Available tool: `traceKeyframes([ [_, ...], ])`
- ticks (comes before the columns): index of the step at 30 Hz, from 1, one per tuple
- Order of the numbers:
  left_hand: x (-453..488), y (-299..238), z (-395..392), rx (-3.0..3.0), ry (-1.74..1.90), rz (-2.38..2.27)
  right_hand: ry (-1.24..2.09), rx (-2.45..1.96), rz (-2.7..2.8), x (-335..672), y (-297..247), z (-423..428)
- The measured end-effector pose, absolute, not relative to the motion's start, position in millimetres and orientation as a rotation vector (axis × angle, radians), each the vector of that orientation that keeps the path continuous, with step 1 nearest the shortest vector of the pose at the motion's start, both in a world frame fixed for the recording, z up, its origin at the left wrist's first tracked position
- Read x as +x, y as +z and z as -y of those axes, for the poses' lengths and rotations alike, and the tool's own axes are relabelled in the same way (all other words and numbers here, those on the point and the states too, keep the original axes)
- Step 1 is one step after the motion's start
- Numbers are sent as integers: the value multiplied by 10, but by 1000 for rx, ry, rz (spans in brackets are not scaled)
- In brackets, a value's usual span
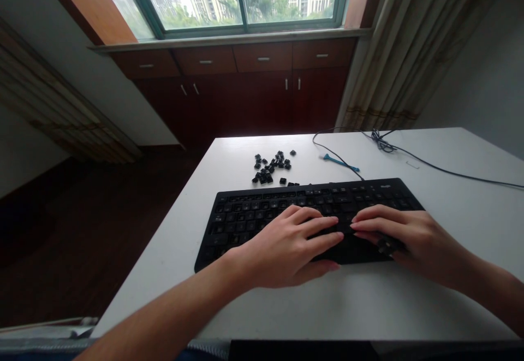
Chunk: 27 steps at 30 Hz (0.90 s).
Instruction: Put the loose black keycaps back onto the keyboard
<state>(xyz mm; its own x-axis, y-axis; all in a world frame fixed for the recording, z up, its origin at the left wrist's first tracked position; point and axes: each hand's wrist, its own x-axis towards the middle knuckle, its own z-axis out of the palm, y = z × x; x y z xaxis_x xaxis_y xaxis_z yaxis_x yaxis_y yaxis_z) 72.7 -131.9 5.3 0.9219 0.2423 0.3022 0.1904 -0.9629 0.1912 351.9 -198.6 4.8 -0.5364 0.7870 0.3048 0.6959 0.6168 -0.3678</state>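
Observation:
A black computer keyboard point(241, 219) lies on the white table point(164, 262). My left hand point(286, 246) rests over its middle with the fingers spread across the keys, holding nothing. My right hand point(397, 235) lies over the keyboard's right part, and a small dark clump of black keycaps point(387, 246) is tucked under its fingers. Beyond the keyboard sits a loose pile of black keycaps point(270, 167), out of reach of both hands' fingertips. A blue plastic tool point(340, 162), perhaps a keycap puller, lies behind the keyboard.
A black cable point(382, 142) coils at the table's far side and runs off to the right. The table's left edge drops to a dark wooden floor point(82, 230). Dark wood cabinets point(245, 99) stand under a window, with a curtain point(393, 49) at the right.

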Motion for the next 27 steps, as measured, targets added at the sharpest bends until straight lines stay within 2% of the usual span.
traceKeyframes([
  [10,735,62,1316,2905,503,-323,387,-1171,2353,3532,112,1974],
  [15,740,67,1315,2840,537,-340,696,-1205,1598,3269,357,1946],
  [17,742,73,1317,2767,630,-363,959,-1024,1286,3101,500,1906],
  [19,740,87,1314,2667,769,-399,1128,-918,1238,2947,619,1848],
  [23,722,129,1296,2478,1001,-467,1123,-760,1162,2773,622,1741],
  [27,708,156,1288,2383,1110,-501,1183,-962,1304,2748,384,1691],
])
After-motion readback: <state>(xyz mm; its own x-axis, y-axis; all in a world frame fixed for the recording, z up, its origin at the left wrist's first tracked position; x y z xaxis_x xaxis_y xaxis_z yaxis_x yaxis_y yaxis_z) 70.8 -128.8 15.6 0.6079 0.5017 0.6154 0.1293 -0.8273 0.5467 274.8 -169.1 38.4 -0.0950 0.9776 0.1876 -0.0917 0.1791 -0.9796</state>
